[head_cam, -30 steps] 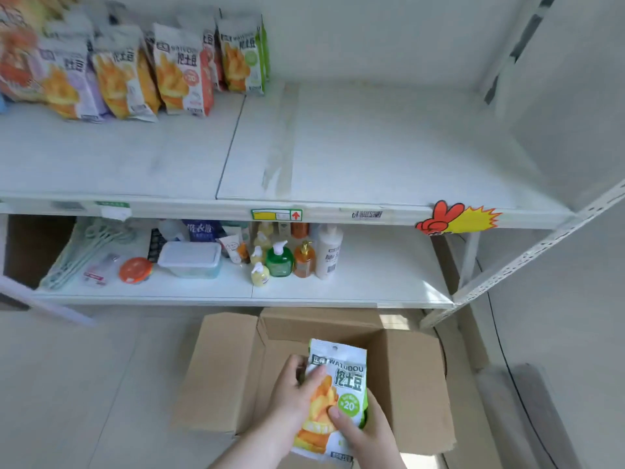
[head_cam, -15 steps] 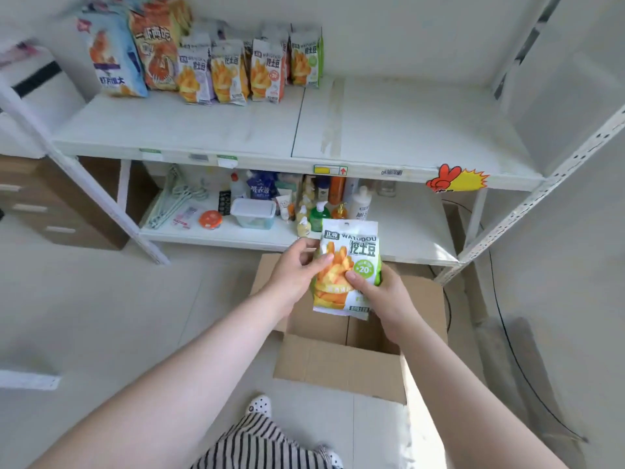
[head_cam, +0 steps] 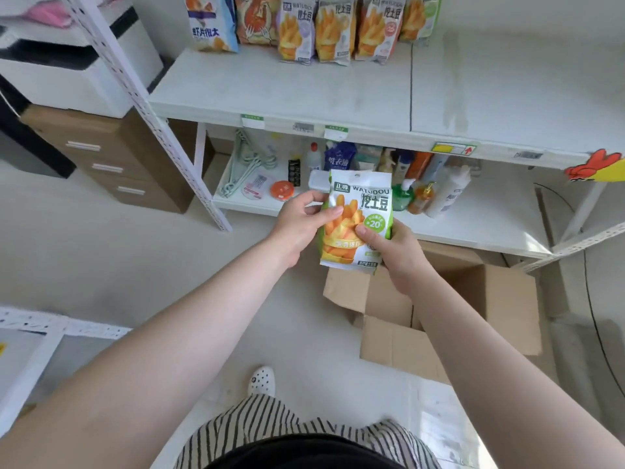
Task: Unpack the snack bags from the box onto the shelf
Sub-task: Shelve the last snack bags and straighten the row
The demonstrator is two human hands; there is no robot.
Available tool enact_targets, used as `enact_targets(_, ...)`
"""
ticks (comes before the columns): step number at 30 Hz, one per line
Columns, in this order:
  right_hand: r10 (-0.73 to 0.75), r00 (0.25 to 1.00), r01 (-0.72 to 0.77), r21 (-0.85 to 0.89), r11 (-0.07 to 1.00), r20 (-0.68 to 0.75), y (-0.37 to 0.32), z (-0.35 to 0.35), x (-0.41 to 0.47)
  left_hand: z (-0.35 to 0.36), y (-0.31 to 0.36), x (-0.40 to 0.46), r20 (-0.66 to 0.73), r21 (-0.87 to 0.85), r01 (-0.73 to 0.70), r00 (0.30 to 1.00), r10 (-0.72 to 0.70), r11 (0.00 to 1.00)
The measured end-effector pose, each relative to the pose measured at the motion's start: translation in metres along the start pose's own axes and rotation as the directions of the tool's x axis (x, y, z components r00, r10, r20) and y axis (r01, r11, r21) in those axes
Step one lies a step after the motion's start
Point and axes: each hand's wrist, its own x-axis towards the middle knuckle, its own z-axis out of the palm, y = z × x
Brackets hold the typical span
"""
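A white-and-green snack bag (head_cam: 357, 204) with a fries picture is held upright in front of me, above the open cardboard box (head_cam: 473, 319) on the floor. My left hand (head_cam: 301, 221) pinches its left edge and my right hand (head_cam: 392, 245) grips its lower right side. On the white upper shelf (head_cam: 338, 93), a row of several snack bags (head_cam: 324, 28) stands along the back left. The inside of the box is hidden from this angle.
The lower shelf (head_cam: 480, 225) carries bottles (head_cam: 446, 194), hangers (head_cam: 247, 164) and small items. A perforated white upright (head_cam: 159, 123) rises at the left, with a brown drawer unit (head_cam: 115, 157) beyond it. Another white rack corner (head_cam: 30, 340) sits at the lower left. My foot (head_cam: 262, 380) rests near the box.
Both hands have lifted the snack bag out of the box and up to lower-shelf height. My view has pulled back and shifted left.
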Motion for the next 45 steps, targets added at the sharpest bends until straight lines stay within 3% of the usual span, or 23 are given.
enact_targets(5,0.004,1.0,-0.002,0.064,0.998,-0.029,-0.013,0.075,0.045,-0.079,0.027,0.036,0.007,0.054,-0.021,1.0,0.021,0.998)
enact_targets(9,0.007,0.998,0.0,0.088,0.996,-0.068,-0.028,0.095,0.065,-0.098,0.048,0.064,0.073,0.082,-0.048,0.996,0.042,0.996)
enact_targets(14,-0.024,0.99,0.032,0.058,0.998,-0.141,-0.058,0.082,0.105,-0.088,0.075,0.11,0.132,0.048,-0.083,0.988,0.076,0.995)
enact_targets(23,-0.095,0.984,0.102,0.04,0.994,-0.152,-0.12,0.042,0.206,-0.057,0.144,0.209,0.11,0.084,-0.157,0.983,0.147,0.984)
enact_targets(30,-0.153,0.966,0.155,-0.006,0.988,-0.206,-0.165,0.008,0.252,-0.032,0.188,0.279,0.18,0.267,-0.311,0.946,0.27,0.912)
enact_targets(34,-0.196,0.94,0.194,-0.035,0.98,-0.279,-0.186,-0.011,0.273,-0.008,0.215,0.321,0.269,0.238,-0.409,0.9,0.345,0.881)
enact_targets(36,-0.202,0.928,0.192,-0.065,0.979,-0.314,-0.191,-0.024,0.282,0.004,0.23,0.342,0.339,0.272,-0.472,0.862,0.376,0.838)
enact_targets(39,-0.217,0.91,0.193,-0.103,0.976,-0.354,-0.197,-0.046,0.294,0.026,0.249,0.369,0.49,0.416,-0.617,0.771,0.407,0.668)
enact_targets(45,-0.232,0.897,0.152,-0.229,0.961,-0.377,-0.198,-0.1,0.313,0.073,0.27,0.402,0.58,0.519,-0.672,0.731,0.359,0.529)
